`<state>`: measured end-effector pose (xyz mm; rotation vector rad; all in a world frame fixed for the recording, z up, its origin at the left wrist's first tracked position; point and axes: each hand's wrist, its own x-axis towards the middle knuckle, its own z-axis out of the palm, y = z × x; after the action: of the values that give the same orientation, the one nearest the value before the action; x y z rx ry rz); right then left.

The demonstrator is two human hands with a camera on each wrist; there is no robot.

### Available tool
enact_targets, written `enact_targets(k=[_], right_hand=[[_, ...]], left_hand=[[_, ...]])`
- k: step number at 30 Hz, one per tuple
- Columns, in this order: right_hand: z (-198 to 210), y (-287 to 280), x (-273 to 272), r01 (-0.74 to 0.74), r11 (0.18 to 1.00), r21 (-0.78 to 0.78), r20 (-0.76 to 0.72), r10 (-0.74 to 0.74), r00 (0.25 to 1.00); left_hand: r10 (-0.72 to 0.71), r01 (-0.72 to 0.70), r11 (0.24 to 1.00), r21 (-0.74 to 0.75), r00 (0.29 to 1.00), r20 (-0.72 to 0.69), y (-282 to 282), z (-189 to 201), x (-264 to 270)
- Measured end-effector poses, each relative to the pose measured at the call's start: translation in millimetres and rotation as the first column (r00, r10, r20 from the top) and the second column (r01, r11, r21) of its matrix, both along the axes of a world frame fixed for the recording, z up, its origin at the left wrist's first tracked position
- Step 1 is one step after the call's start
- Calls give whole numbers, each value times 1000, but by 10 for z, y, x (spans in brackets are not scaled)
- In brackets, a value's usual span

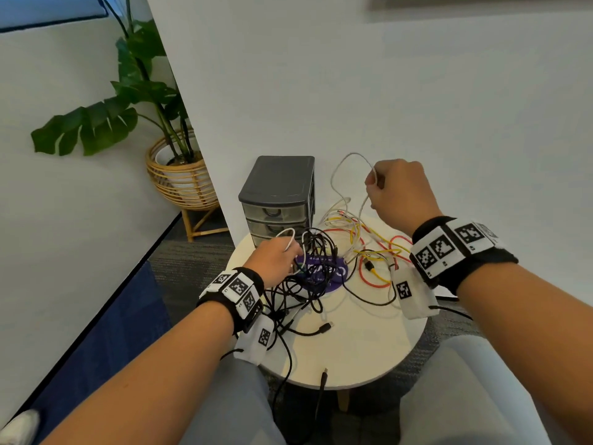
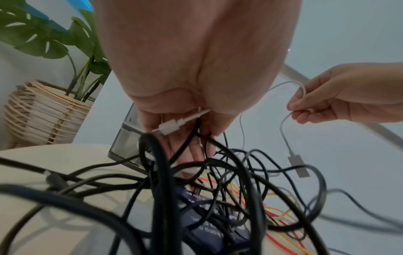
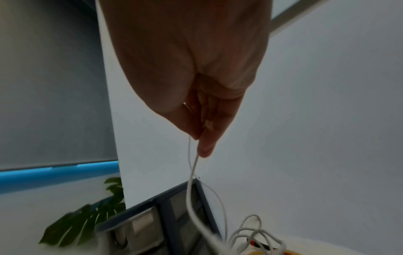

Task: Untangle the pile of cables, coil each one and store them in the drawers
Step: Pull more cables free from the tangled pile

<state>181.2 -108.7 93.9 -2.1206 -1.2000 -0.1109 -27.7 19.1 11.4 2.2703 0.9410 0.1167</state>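
Right hand point(image 1: 402, 191) raised above the tabletop point(image 1: 353, 345), fingers pinching a white cable point(image 1: 345, 162) looped up from the pile. Left hand point(image 1: 276, 261) low in the black cables point(image 1: 308, 284), fingers curled round a white connector point(image 2: 169, 128). Grey drawers point(image 1: 276, 200) stand just behind the tangle, closed.

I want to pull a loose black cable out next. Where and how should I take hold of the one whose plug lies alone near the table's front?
Probably grip the black cable just behind its plug, from above. That end lies flat on the table, clear of the tangle, so pinching fingers could close without catching other loops.
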Motion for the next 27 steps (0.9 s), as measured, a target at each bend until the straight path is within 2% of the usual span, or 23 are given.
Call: enact_targets(k=[4,6,8,10,12,14,17,18,20,22,24,25,27], right_hand=[[127,-47,45,36,985,168,-84,-22,996],[179,-84,111,75,985,155,-110,-58,992],[152,-110,165,76,996,37,-147,-69,987],[37,-113,173,26,992,-123,-210,-51,976],[-110,-104,130,-47,965,-256,-270,-25,963],[-237,-85,68,-102,927,-361,-291,-8,957],[-325,-29,-62,-64,851,-521,-149,-17,989],[-324,-5,-110,-19,852,-522,-82,-28,996],[-258,41,-209,-5,909,-417,-7,2,1000],[-114,87,-352,-171,937,-305,-37,167,985],[12,140,-510,-393,883,-258,-190,352,917],[38,171,-574,-450,855,-259,-252,390,886],[52,239,-652,-475,835,-279,-298,395,869]], left_hand=[[-12,7,996,83,998,55,-16,379,-65],[-11,-8,992,126,989,150,30,650,-119],[24,-57,992,109,957,288,107,942,-190],[75,-106,993,47,895,439,155,1236,-260],[89,-97,995,-15,826,557,132,1486,-300],[62,-72,997,-9,782,621,86,1664,-311],[-4,-22,999,31,755,655,20,1835,-284],[-16,-3,1000,27,747,664,2,1877,-269],[-28,30,1000,8,721,693,-42,1950,-239],[-35,66,998,-13,676,736,-100,2024,-209],[-45,99,995,-22,624,780,-173,2109,-173],[-51,122,992,-27,596,802,-218,2157,-157],[-57,188,981,-51,525,849,-304,2259,-145]])
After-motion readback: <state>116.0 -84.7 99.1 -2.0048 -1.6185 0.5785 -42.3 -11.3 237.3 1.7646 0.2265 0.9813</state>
